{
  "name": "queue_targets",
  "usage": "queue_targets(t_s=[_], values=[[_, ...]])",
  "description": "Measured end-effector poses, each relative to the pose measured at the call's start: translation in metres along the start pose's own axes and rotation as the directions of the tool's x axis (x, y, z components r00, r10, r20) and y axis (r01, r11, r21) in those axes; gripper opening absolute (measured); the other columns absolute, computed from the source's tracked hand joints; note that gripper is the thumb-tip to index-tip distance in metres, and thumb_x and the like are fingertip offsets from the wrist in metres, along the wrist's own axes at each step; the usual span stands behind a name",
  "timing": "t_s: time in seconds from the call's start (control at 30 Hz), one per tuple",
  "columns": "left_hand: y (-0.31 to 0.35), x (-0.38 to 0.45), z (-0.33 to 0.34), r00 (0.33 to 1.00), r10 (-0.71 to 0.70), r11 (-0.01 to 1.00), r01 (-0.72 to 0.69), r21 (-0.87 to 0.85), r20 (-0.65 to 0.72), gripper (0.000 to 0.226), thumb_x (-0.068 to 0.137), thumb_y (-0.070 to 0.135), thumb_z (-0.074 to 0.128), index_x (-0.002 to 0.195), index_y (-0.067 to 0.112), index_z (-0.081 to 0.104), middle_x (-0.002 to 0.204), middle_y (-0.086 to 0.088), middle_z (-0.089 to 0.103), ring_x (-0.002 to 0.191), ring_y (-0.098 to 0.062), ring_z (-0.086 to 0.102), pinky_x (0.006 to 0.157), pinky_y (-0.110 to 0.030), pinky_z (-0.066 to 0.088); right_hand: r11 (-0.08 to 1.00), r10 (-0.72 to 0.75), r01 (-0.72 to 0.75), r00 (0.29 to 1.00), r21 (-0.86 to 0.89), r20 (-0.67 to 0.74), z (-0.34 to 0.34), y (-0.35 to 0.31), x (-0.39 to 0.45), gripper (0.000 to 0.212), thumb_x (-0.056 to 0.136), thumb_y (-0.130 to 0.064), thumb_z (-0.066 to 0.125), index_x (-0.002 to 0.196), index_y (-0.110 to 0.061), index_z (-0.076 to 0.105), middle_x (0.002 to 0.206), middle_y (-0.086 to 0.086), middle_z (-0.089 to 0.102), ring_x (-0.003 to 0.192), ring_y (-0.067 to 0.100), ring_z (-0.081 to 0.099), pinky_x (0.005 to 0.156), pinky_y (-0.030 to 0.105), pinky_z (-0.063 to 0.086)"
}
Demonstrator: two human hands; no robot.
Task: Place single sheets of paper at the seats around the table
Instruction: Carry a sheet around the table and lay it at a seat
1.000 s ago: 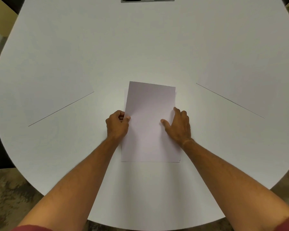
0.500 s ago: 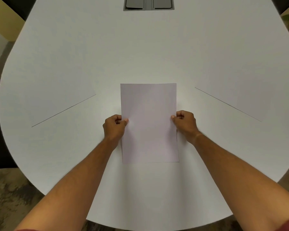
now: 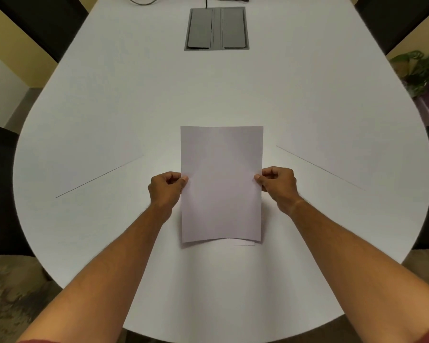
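Observation:
A pale sheet of paper (image 3: 221, 184) is held just above the white table (image 3: 208, 90), its near edge curling up. My left hand (image 3: 166, 188) pinches its left edge and my right hand (image 3: 278, 185) pinches its right edge. Under the near edge a strip of another sheet (image 3: 243, 243) shows on the table. Two more sheets lie flat at the neighbouring seats, one on the left (image 3: 84, 157) and one on the right (image 3: 344, 149), nearly the table's colour.
A grey cable box lid (image 3: 216, 28) is set into the table's middle at the far end, with cables beyond it. Dark chairs (image 3: 0, 184) stand at the left, right and far corners. A potted plant (image 3: 421, 70) is at the right.
My right hand went from pressing flat on the sheet to pinching its right edge. The sheet was squared up and its near edge lifted, showing another sheet underneath. My view tilted up.

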State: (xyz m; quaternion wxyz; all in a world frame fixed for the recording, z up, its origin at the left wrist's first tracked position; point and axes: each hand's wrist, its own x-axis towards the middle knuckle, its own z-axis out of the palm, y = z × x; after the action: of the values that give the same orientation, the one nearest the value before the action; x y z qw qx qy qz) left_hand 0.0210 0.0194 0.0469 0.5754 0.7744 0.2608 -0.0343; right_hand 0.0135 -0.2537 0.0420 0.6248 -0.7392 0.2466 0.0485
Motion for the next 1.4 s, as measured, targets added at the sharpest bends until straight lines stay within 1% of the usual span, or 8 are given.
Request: queue_targets(t_s=[0.13,0.27,0.43,0.7,0.8,0.97,1.13,1.4], values=[[0.024,-0.011,-0.001,0.999,0.041,0.999,-0.041,-0.018,-0.006,0.012,0.082,0.012,0.078,0.075,0.018,0.069,0.081,-0.003,0.072,0.076,-0.018,0.068,0.075,-0.029,0.058,0.998,-0.036,0.035,0.999,0.049,0.015,-0.020,-0.019,-0.006,0.010,0.084,-0.004,0.074,0.093,-0.001,0.072,0.098,0.017,0.072,0.094,0.031,0.071,0.084,0.041,0.060],[0.057,-0.025,0.001,0.994,0.111,0.993,-0.111,-0.039,0.018,0.011,0.081,0.012,0.079,0.076,0.016,0.070,0.079,-0.005,0.072,0.075,-0.019,0.069,0.073,-0.029,0.059,0.991,-0.101,0.100,0.995,0.091,0.008,-0.043,-0.046,-0.019,0.010,0.083,-0.002,0.074,0.093,0.001,0.072,0.096,0.018,0.072,0.093,0.032,0.071,0.084,0.042,0.060],[0.102,-0.038,0.000,0.972,0.210,0.976,-0.202,-0.081,0.103,0.009,0.079,0.012,0.081,0.079,0.010,0.072,0.081,-0.008,0.074,0.077,-0.020,0.071,0.070,-0.027,0.060,0.973,-0.167,0.170,0.986,0.155,-0.032,-0.075,-0.078,-0.035,0.014,0.082,-0.002,0.075,0.094,0.003,0.071,0.096,0.020,0.072,0.091,0.032,0.071,0.084,0.040,0.060],[0.159,-0.056,0.000,0.900,0.337,0.938,-0.295,-0.183,0.277,0.015,0.081,0.008,0.077,0.089,-0.002,0.071,0.090,-0.020,0.072,0.085,-0.030,0.070,0.079,-0.038,0.060,0.934,-0.249,0.277,0.958,0.227,-0.143,-0.110,-0.119,-0.077,0.007,0.081,-0.002,0.076,0.087,-0.005,0.072,0.090,0.016,0.072,0.087,0.028,0.071,0.079,0.034,0.061],[0.179,-0.065,-0.001,0.856,0.384,0.919,-0.321,-0.227,0.345,0.012,0.081,0.007,0.077,0.086,-0.001,0.070,0.088,-0.019,0.071,0.084,-0.029,0.069,0.081,-0.040,0.059,0.918,-0.265,0.311,0.942,0.247,-0.204,-0.121,-0.131,-0.102,0.010,0.082,-0.003,0.075,0.091,-0.001,0.072,0.094,0.018,0.073,0.088,0.030,0.071,0.074,0.029,0.060],[0.201,-0.080,-0.005,0.763,0.464,0.885,-0.376,-0.275,0.450,0.007,0.083,0.008,0.076,0.081,0.003,0.071,0.087,-0.019,0.072,0.082,-0.028,0.070,0.080,-0.038,0.059,0.898,-0.280,0.368,0.901,0.241,-0.333,-0.132,-0.139,-0.150,0.015,0.083,-0.006,0.074,0.097,0.000,0.072,0.097,0.015,0.073,0.088,0.028,0.072,0.078,0.031,0.061],[0.215,-0.108,0.011,0.643,0.498,0.867,-0.386,-0.315,0.582,0.008,0.082,0.007,0.077,0.076,0.006,0.071,0.078,-0.012,0.073,0.074,-0.022,0.071,0.068,-0.028,0.060,0.893,-0.245,0.387,0.845,0.228,-0.475,-0.154,-0.130,-0.206,0.016,0.083,-0.011,0.075,0.097,-0.004,0.072,0.100,0.011,0.074,0.090,0.026,0.073,0.074,0.028,0.061],[0.219,-0.192,0.075,0.423,0.485,0.865,-0.362,-0.348,0.766,0.009,0.083,0.009,0.076,0.076,0.006,0.071,0.076,-0.007,0.074,0.070,-0.015,0.073,0.070,-0.027,0.061,0.891,-0.172,0.412,0.692,0.188,-0.701,-0.223,-0.094,-0.304,0.014,0.080,-0.010,0.078,0.093,-0.008,0.073,0.090,0.004,0.077,0.081,0.017,0.074,0.066,0.023,0.057]])
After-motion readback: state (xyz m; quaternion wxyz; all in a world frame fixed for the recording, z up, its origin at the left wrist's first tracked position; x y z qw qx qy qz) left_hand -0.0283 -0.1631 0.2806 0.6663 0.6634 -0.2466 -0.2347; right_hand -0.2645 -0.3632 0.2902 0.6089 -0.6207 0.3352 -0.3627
